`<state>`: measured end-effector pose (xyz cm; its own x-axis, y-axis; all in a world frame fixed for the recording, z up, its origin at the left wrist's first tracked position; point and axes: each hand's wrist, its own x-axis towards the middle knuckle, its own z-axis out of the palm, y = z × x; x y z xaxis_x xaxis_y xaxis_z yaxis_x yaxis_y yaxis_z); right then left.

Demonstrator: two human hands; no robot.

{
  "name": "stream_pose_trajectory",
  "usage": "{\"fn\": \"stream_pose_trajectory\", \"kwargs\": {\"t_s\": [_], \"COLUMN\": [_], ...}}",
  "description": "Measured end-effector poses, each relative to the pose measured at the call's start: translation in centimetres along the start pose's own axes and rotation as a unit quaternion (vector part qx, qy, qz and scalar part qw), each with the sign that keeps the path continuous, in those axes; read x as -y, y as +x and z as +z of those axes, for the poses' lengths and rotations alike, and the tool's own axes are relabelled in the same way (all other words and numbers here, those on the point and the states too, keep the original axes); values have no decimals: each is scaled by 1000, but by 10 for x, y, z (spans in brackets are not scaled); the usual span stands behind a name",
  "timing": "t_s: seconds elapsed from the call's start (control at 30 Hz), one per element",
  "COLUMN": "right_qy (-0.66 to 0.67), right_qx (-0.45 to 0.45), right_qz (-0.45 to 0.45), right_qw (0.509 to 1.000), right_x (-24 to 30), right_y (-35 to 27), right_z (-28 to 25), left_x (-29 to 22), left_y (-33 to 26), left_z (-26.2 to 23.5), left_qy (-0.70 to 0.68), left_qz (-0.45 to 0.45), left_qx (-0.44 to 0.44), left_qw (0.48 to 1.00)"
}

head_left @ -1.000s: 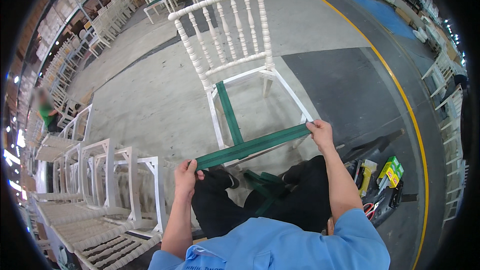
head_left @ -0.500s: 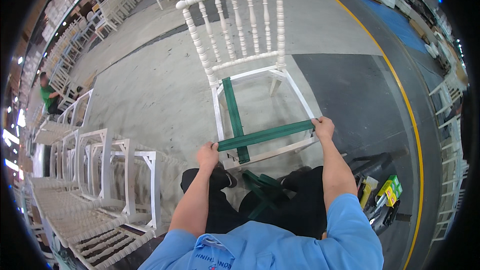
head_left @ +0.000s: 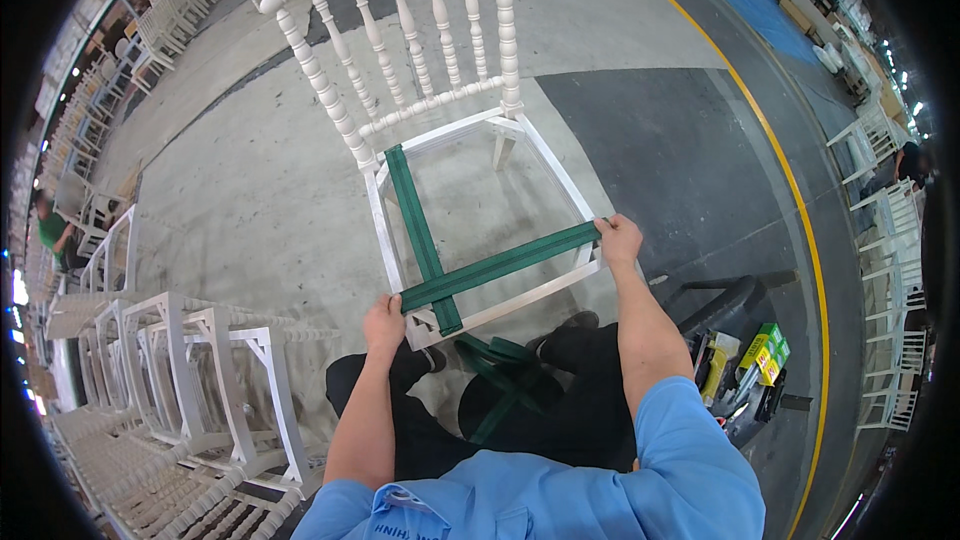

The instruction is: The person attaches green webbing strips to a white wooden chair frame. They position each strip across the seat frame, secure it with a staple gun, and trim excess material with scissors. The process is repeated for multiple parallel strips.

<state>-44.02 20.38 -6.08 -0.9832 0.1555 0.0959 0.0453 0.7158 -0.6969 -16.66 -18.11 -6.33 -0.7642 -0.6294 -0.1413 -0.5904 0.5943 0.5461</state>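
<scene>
In front of me stands a white chair frame with a spindle back and an open seat. One green webbing strap runs from the rear rail to the front rail on the left side. Across it lies a second green webbing strap, stretched from side to side near the front. My left hand pinches this strap's left end at the front left corner. At the right side rail, my right hand grips its other end. More green strap hangs in loops between my legs.
White chair frames are stacked close on my left. To my right, a dark holder carries tools and a yellow-green box. A yellow line marks the floor. Rows of chairs and a person in green are at far left.
My view has shifted, so the chair and both hands sit further left in the picture. The hands keep hold of the crosswise strap, which now tilts more. Another person shows at the far right.
</scene>
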Motion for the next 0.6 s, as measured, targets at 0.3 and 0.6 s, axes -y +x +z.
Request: {"fn": "stream_pose_trajectory", "kwargs": {"t_s": [0.3, 0.6], "right_qy": [-21, 0], "right_qx": [21, 42], "right_qz": [6, 39], "right_qw": [1000, 998], "right_x": [5, 12], "right_y": [-1, -18], "right_z": [5, 9], "left_x": [19, 35], "left_y": [1, -10], "left_z": [-10, -16], "left_qy": [-78, -156], "left_qz": [-59, -63], "left_qx": [24, 38], "left_qw": [995, 985]}}
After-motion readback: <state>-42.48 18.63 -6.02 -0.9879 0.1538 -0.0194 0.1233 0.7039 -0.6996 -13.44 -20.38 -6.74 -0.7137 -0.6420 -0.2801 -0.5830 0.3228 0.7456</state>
